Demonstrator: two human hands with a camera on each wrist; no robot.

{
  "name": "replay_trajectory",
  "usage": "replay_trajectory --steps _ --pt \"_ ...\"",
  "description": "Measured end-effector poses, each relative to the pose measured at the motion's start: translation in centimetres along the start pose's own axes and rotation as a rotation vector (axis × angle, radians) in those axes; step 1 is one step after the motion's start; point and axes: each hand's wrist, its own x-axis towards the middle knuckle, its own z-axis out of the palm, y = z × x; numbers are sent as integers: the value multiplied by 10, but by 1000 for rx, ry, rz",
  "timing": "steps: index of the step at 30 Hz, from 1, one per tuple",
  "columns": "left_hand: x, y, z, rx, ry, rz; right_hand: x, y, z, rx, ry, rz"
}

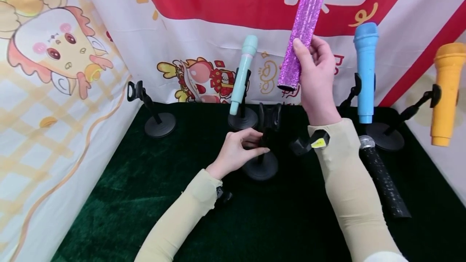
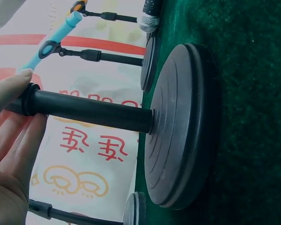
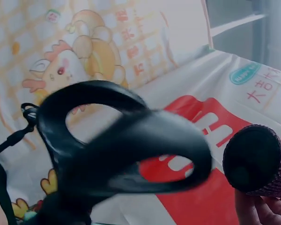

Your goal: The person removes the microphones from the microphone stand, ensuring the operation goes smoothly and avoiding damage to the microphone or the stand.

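My right hand (image 1: 320, 76) grips a glittery purple microphone (image 1: 303, 31) with a silver mesh head, held up and tilted above the table. In the right wrist view the dark bottom end of that microphone (image 3: 253, 159) faces the camera, beside the black clip (image 3: 131, 140) of a stand. My left hand (image 1: 238, 148) pinches the upright pole of a black microphone stand (image 1: 261, 169) between thumb and fingers. The left wrist view shows that pole (image 2: 91, 110) rising from a round ridged base (image 2: 173, 126). The stand's clip (image 1: 270, 117) holds no microphone.
A mint microphone (image 1: 244, 74), a blue one (image 1: 366, 72) and an orange one (image 1: 447, 92) sit in stands. One stand (image 1: 160, 124) at the back left has a bare clip. A black sparkly microphone (image 1: 386, 181) lies on the green cloth (image 1: 120, 205). Printed fabric hangs behind.
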Motion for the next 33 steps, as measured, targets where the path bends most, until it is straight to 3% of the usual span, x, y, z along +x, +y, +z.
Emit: replay_trajectory --steps 9,33 --pt "1 0 2 3 9 0 -4 2 -16 31 -9 154" --pt "1 0 4 -17 25 18 -25 15 -57 -38 -70 291"
